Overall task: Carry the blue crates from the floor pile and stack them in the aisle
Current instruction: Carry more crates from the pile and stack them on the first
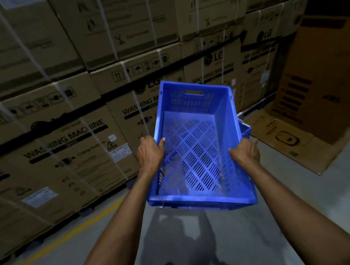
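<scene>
**Blue crate held in both hands above the aisle floor**

A person holds an empty blue crate (192,151) out in front of the body, clear of the floor (291,197), with its open top facing the camera and its far end tipped upward. The left hand (150,153) is closed over the left long rim, thumb hooked inside the wall and fingers wrapped outside. The right hand (245,151) is closed on the right long rim in the same way, thumb raised along the edge. Both forearms reach forward from the bottom of the view.

The crate's base and walls are perforated with slots, and a handle cut-out shows in the far end wall. Just beyond its right side, the corner of another blue crate (246,130) peeks out lower down, near the floor.

To the left stands a wall of stacked washing machine cartons (71,136), strapped with white bands. A yellow line (60,239) runs along the floor at their foot. Flattened cardboard (285,140) lies on the floor at right, in front of a tall brown carton (317,77).
</scene>
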Demonstrator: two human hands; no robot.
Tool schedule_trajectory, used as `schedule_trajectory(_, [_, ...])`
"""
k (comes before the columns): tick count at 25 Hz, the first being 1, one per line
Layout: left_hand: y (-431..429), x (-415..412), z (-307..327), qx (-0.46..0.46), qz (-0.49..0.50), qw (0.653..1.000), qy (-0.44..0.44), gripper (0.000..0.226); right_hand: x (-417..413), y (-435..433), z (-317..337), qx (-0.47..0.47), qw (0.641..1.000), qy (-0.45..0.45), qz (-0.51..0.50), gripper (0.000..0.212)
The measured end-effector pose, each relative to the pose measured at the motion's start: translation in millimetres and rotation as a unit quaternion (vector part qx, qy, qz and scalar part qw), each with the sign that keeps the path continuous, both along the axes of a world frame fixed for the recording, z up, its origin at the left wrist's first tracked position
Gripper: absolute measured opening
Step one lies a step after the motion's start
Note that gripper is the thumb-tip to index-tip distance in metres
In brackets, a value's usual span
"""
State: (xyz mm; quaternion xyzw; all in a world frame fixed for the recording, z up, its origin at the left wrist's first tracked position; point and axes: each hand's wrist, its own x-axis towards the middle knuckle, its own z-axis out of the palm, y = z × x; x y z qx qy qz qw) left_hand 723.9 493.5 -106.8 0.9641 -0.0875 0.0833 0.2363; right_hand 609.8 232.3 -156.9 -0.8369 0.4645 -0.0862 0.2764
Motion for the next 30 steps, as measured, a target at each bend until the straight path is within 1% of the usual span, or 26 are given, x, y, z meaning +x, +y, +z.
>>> schedule_trajectory(4, [13.7,92.3,4.3,0.045,-0.085,0.995,0.007,0.041,59.8,34.4,3.3,-0.016,0.999,-0.018,-0.046,0.038])
schedule_trajectory(7, [5.9,148.0,1.3,0.047,-0.113,0.991,0.048,0.04,88.6,42.6,3.2,-0.016,0.996,-0.007,-0.089,0.035])
schedule_trajectory(9, [-6.6,177.4,-5.9,0.061,-0.156,0.985,0.052,0.038,97.8,41.3,-1.0,-0.013,0.993,-0.003,-0.118,0.035])
schedule_trajectory(12, [-38.7,220.2,-13.7,0.09,-0.218,0.971,0.047,0.039,114.6,27.5,-9.7,-0.012,0.987,0.008,-0.162,0.035])
schedule_trajectory(14, [-64.6,248.2,-21.2,0.098,-0.248,0.962,0.06,0.039,128.2,14.2,-15.2,-0.004,0.983,0.018,-0.184,0.033])
schedule_trajectory(18, [-114.0,300.9,-31.5,0.105,-0.298,0.947,0.067,0.04,164.2,-19.5,-23.8,0.004,0.978,0.019,-0.209,0.036])
schedule_trajectory(20, [-132.3,326.7,-35.1,0.114,-0.326,0.937,0.046,0.042,183.6,-32.2,-26.0,0.009,0.977,0.022,-0.213,0.038])
schedule_trajectory(24, [-169.6,378.7,-40.5,0.136,-0.369,0.917,0.068,0.039,214.1,-49.5,-22.0,0.028,0.973,0.024,-0.228,0.043])
schedule_trajectory(28, [-223.4,446.2,-60.5,0.109,-0.424,0.894,0.089,0.047,250.3,-69.3,-26.8,0.07,0.974,-0.011,-0.215,0.05])
schedule_trajectory(30, [-251.2,473.9,-74.8,0.116,-0.458,0.876,0.098,0.051,269.7,-74.6,-32.9,0.076,0.969,-0.037,-0.234,0.055])
